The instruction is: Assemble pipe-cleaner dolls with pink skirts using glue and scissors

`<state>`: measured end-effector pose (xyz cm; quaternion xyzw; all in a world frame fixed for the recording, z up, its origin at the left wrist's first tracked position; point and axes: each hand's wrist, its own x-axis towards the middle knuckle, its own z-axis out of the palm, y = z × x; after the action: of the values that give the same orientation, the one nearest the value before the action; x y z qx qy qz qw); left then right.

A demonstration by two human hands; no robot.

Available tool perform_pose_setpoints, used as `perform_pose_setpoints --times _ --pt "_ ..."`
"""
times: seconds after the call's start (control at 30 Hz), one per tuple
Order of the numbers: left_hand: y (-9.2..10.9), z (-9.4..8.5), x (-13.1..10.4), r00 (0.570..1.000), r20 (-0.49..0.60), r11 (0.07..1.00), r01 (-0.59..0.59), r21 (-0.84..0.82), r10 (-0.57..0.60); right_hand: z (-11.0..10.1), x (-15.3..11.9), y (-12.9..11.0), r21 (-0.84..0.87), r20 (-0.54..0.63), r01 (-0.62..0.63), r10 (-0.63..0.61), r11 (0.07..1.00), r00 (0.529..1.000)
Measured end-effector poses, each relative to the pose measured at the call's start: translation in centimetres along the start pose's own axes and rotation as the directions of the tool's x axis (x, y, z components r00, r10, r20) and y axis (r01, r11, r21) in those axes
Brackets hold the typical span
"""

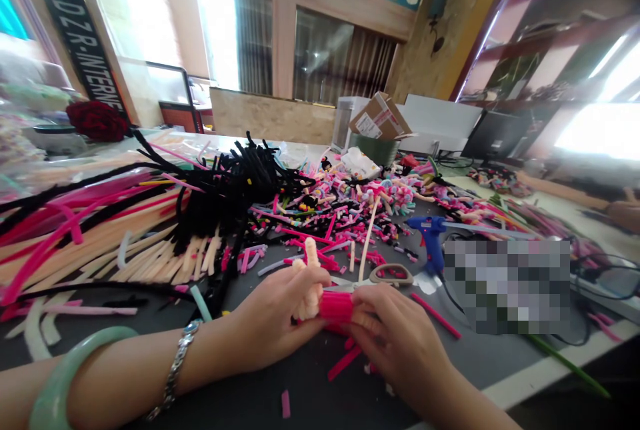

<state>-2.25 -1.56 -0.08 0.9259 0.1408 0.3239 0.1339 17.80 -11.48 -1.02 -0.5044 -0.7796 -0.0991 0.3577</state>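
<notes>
In the head view, the left hand [280, 307], left of the lower centre of the frame, is curled nearly closed, thumb and fingers gripping a cream, fuzzy, knobbly stem piece [311, 287] that stands roughly upright. The right hand [395, 333], just right of the lower centre, is also drawn in, its fingertips pinching the right end of a bright pink, ribbed, fuzzy bundle [336, 307]. That bundle lies between the two hands, its left end against the cream piece; whether the two are joined cannot be told. A pale green smooth bangle [50, 377] and a silver link bracelet [175, 363] circle the left arm at the lower left. Just behind the hands, a pair of metal scissors with beige handles [393, 275] lies on the dark grey counter [240, 393]. Right of centre is a blue glue gun [431, 243], and below it a loose bright pink fuzzy strip [435, 315]. Long cream fuzzy stems [155, 257] fan across the left of the frame, with a thick black fuzzy bundle [210, 207] over them. A heap of small pink, white and black fuzzy pieces [350, 197] fills the middle, and an open brown cardboard box [381, 117] sits at the upper right of centre.
</notes>
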Motion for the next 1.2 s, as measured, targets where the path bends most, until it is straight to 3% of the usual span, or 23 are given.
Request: perform_pose_setpoints --times 0.33,0.63,0.83,1.2 --pt "-0.18 0.32 -0.25 0.999 -0.003 0.999 0.036 -0.023 -0.036 0.22 0.06 0.02 -0.051 -0.046 -0.019 0.017 0.999 0.999" --pt "-0.57 0.5 -0.33 0.999 0.03 0.996 0.02 -0.085 -0.018 0.28 -0.23 0.23 -0.045 -0.003 -0.043 0.043 0.998 0.999" --pt "-0.58 0.39 -0.39 0.997 0.034 0.989 0.076 -0.128 -0.073 0.17 -0.01 0.06 -0.041 -0.036 -0.009 0.008 0.999 0.999" --pt "-0.42 0.37 -0.24 0.999 0.043 0.992 0.022 -0.128 -0.016 0.31 -0.1 0.07 -0.023 -0.024 -0.027 0.026 0.999 0.999"
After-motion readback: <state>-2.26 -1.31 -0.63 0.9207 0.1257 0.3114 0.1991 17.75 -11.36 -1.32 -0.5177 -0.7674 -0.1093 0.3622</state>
